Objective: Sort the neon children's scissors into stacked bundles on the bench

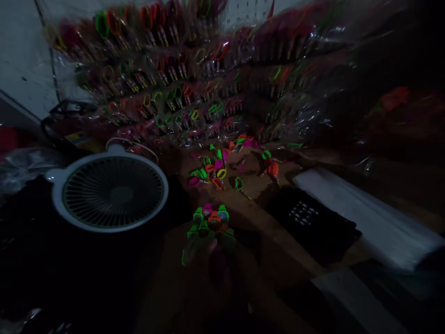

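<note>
Nearest to us, low in the middle of the dim scene, our left hand (196,252) and our right hand (238,253) come together, both closed on a bunch of toy watches (213,220), mostly green with orange and magenta among them; it is too dark for us to make out each finger. The bunch is held just above the brown work surface (257,211). To the right of our hands we see a black stack (313,225) with pale marks on top, and just beyond its right side a long whitish plastic sheet (368,218) lies slantwise. On the left stands a round fan (121,195) with a pale rim, its grille facing up. Farther off, past the bunch and well apart from it, loose toy watches (219,172) in green, magenta, orange and yellow lie scattered in the middle, with a smaller orange and green group (273,168) to their right. At the far side we see rows of clear plastic packs (167,69) filled with colourful straps, stacked high and shining in places, before a pale wall (21,60).
</note>
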`<state>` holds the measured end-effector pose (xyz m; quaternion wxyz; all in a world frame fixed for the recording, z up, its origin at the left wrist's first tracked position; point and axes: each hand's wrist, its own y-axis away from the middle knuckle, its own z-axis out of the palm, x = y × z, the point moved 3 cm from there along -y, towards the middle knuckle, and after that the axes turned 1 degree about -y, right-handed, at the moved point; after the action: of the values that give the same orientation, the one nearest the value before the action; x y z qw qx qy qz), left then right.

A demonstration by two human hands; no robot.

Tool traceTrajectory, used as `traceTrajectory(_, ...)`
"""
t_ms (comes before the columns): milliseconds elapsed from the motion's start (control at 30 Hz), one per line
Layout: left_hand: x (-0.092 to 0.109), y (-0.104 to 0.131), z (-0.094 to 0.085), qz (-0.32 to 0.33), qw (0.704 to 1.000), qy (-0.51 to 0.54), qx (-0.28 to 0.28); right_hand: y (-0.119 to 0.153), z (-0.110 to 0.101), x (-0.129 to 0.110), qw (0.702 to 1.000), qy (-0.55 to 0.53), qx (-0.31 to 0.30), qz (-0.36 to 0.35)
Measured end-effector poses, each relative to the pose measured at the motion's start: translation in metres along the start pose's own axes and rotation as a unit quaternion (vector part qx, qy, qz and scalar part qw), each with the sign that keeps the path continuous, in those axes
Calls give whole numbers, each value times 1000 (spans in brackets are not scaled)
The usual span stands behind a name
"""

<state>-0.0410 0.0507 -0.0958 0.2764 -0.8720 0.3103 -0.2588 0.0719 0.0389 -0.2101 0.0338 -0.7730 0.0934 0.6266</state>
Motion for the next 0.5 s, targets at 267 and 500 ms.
traceTrajectory(267, 1, -2, 1, 4, 999, -48, -9, 0, -13, -11, 997, -2, -57, -54)
traceTrajectory(500, 6, -12, 1, 48, 992, -98, -58, -86, -86, -61, 949, 309, 34, -55)
